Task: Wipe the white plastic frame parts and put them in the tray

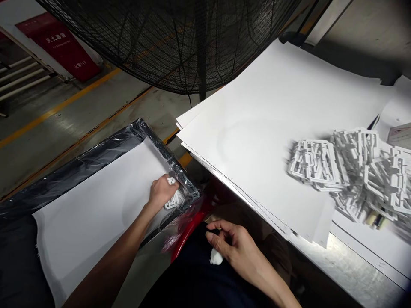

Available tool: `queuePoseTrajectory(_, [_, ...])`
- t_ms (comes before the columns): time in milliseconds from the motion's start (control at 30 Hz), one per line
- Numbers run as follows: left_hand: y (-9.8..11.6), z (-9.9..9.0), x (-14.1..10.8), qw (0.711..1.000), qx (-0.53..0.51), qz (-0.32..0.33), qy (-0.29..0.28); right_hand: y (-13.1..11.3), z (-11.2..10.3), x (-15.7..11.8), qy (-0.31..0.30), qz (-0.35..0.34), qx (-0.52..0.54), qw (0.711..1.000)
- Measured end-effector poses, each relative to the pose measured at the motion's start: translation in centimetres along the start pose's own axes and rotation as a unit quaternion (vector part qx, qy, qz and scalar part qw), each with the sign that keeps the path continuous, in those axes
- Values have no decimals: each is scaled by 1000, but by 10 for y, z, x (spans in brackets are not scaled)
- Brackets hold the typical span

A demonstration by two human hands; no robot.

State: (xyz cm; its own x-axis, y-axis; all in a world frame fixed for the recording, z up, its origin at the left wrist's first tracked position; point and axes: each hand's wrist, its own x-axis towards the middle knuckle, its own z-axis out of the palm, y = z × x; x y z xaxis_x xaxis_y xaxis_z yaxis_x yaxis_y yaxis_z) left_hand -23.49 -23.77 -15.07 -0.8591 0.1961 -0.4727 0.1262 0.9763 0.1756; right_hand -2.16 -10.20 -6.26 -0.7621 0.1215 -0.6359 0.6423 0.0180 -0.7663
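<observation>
My left hand (pixel 163 191) is closed around small white plastic frames (pixel 173 200), at the corner of a tray lined with black plastic film (pixel 189 190). The fingertips are partly hidden behind the frames. A white sheet (pixel 96 214) covers the tray's bottom beneath that hand. Above my lap, my right hand (pixel 237 246) is curled, its thumb and forefinger a little apart. A soft white wad (pixel 216 257) shows under its thumb, seemingly held by the other fingers, which are hidden.
On the right, a heap of white plastic frames (pixel 359 171) lies on a stack of large white sheets (pixel 250 119) on a metal table (pixel 356 261). A big black fan (pixel 180 42) stands ahead. Something red (pixel 189 231) is between tray and table. A red fire extinguisher box (pixel 61 47) is far left.
</observation>
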Motion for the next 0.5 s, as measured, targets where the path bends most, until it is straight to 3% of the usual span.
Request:
queuePoseTrajectory(167, [-22,-18,-8,999,-8,-29,-33,0,0,2,-2,3,0,1000])
queuePoseTrajectory(500, [-44,-21,-15,994,-26,-93,-50,1,-2,-2,4,12,-2,1000])
